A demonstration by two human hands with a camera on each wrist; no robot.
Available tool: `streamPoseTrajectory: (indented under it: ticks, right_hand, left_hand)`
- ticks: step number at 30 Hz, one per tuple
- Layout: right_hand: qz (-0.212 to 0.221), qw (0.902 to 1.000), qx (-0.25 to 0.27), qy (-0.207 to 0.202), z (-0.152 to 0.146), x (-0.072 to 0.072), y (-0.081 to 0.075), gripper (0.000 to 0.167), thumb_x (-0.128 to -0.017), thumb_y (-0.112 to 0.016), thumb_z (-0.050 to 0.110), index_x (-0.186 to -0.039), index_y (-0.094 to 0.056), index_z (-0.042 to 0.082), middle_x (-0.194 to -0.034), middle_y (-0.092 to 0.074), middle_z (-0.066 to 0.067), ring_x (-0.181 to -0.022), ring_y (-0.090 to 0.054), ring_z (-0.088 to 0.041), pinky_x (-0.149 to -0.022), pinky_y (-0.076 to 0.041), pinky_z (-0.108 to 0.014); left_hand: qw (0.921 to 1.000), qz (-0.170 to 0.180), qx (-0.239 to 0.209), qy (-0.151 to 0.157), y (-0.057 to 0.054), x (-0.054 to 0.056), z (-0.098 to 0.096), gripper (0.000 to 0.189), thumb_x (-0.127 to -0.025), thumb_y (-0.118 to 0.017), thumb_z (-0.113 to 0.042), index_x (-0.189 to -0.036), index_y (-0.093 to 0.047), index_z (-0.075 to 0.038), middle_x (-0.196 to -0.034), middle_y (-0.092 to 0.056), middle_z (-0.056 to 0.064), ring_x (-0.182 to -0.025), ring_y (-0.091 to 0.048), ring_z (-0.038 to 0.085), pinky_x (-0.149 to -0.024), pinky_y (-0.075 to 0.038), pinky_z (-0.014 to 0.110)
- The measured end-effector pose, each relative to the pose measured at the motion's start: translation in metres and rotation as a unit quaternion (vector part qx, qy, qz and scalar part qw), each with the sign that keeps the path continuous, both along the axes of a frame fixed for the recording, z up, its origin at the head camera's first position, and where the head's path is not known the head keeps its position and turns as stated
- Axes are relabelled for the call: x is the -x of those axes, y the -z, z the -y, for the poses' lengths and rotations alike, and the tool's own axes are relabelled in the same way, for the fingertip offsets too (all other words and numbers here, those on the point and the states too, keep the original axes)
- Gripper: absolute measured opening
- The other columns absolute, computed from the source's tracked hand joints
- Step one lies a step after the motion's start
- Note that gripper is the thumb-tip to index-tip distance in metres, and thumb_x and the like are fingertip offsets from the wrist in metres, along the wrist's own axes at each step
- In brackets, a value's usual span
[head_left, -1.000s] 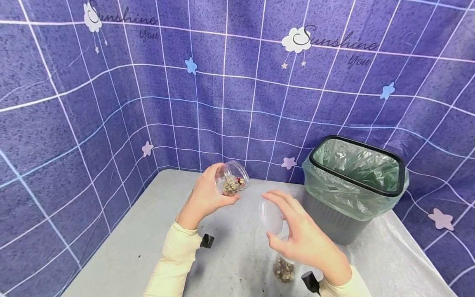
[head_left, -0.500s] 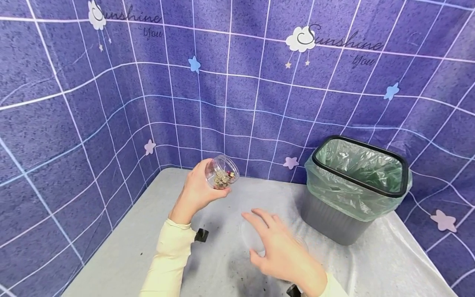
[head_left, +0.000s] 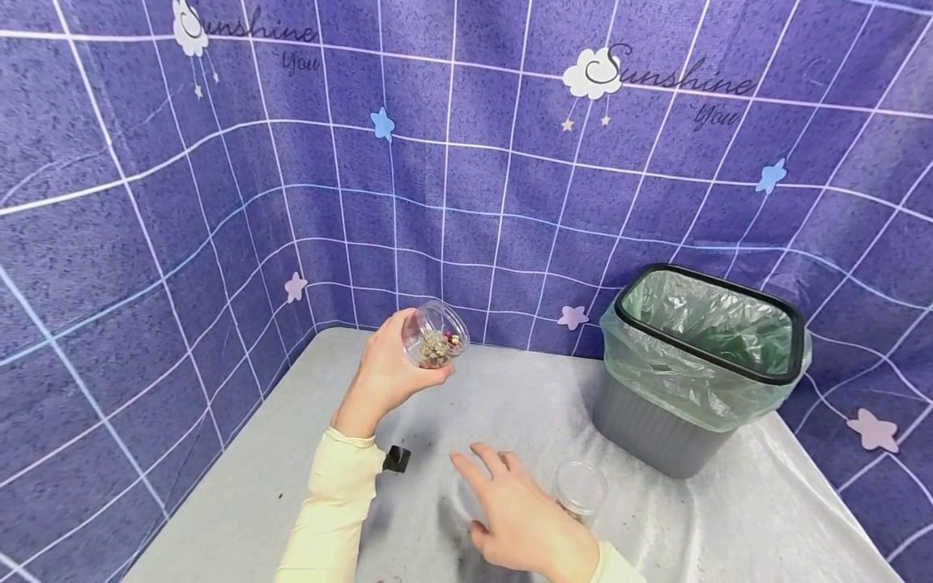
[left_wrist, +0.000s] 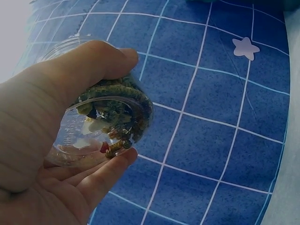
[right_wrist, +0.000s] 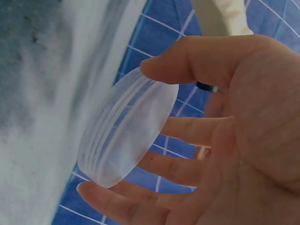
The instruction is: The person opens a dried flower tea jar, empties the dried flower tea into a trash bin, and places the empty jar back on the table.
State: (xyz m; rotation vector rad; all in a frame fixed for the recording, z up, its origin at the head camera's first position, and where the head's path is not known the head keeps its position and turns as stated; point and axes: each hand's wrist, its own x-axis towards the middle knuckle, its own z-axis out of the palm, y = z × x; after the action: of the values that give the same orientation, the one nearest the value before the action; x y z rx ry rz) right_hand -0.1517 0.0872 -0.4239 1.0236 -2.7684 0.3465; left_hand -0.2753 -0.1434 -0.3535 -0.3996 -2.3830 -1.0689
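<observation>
My left hand grips a clear plastic jar, held tilted above the table with its mouth toward the right. Dried flower and herb bits lie inside it, with dark red and yellow pieces among them. Low over the table, my right hand holds a round translucent lid by its rim, thumb on one edge and fingers at the other. The head view shows only part of this lid behind the fingers. Just right of that hand stands a second clear jar, partly covered by the hand, with dried bits low inside.
A grey bin with a black rim and green liner bag stands at the right rear. The grey-covered table bears scattered dark specks. Purple gridded cloth hangs behind and to the left.
My right hand has moved left and down with the lid, bringing the second jar's top into sight. The left hand with its jar shifted slightly left and up, then stayed nearly still.
</observation>
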Motion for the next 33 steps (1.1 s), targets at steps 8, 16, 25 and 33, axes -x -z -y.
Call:
streamPoseTrajectory:
  ticks: [8, 16, 25, 33]
  right_hand:
    - [0.020, 0.9991, -0.039, -0.003, 0.006, 0.005, 0.016, 0.080, -0.077, -0.082, 0.023, -0.150, -0.050, 0.016, -0.145, -0.054, -0.013, -0.113, -0.059, -0.038, -0.094, -0.054, -0.046]
    - [0.024, 0.9980, -0.058, -0.003, 0.007, 0.005, 0.024, 0.081, -0.071, -0.085, 0.020, -0.145, -0.053, 0.017, -0.138, -0.056, -0.011, -0.103, -0.059, -0.038, -0.088, -0.054, -0.043]
    - [0.035, 0.9971, -0.067, -0.006, 0.009, 0.005, 0.028, 0.078, -0.068, -0.086, 0.018, -0.140, -0.056, 0.019, -0.130, -0.056, -0.005, -0.096, -0.058, -0.033, -0.079, -0.055, -0.038]
    - [0.117, 0.9892, -0.087, 0.019, 0.011, 0.005, 0.028, 0.075, -0.069, -0.087, 0.017, -0.139, -0.058, 0.022, -0.126, -0.056, 0.000, -0.100, -0.056, -0.028, -0.075, -0.055, -0.038]
  left_hand:
    - [1.0000, -0.001, 0.000, -0.005, 0.001, 0.002, 0.002, 0.093, -0.061, -0.096, -0.038, -0.137, -0.054, -0.005, -0.125, -0.066, 0.014, -0.114, -0.062, 0.034, -0.095, -0.051, 0.050]
    - [0.9997, 0.018, -0.011, -0.012, 0.006, 0.008, 0.008, 0.093, -0.062, -0.097, -0.035, -0.138, -0.053, -0.004, -0.125, -0.065, 0.015, -0.113, -0.062, 0.033, -0.096, -0.051, 0.050]
    - [0.9993, 0.031, -0.010, -0.021, 0.007, 0.011, 0.010, 0.096, -0.063, -0.097, -0.035, -0.141, -0.051, -0.003, -0.129, -0.064, 0.016, -0.116, -0.061, 0.035, -0.098, -0.050, 0.050]
    - [0.9990, 0.037, -0.004, -0.026, 0.009, 0.011, 0.010, 0.097, -0.063, -0.096, -0.037, -0.142, -0.051, -0.004, -0.129, -0.064, 0.016, -0.117, -0.061, 0.035, -0.098, -0.050, 0.051]
